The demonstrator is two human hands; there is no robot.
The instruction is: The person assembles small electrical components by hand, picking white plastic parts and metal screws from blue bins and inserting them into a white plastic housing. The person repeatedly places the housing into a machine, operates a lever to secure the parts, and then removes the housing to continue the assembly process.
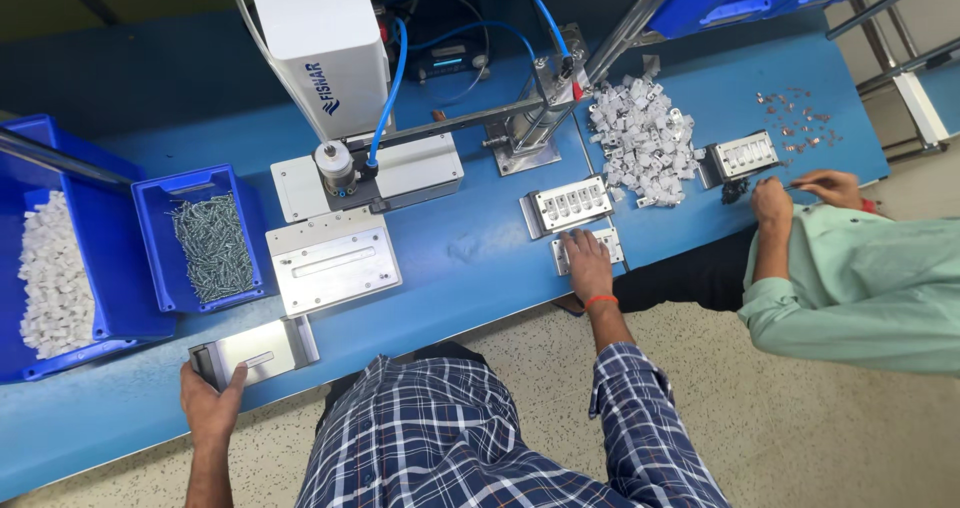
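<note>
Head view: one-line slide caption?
Left hand grips a metal fixture plate; right hand rests on a small jig on the blue bench.

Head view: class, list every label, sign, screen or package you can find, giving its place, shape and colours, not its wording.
Label on the white machine housing: dark blue lettering with a small emblem, running down its front face, back of the bench.
Small display: pale blue glowing strip on a dark unit behind the blue hoses, too small to read.
No packages or signs show.
</note>
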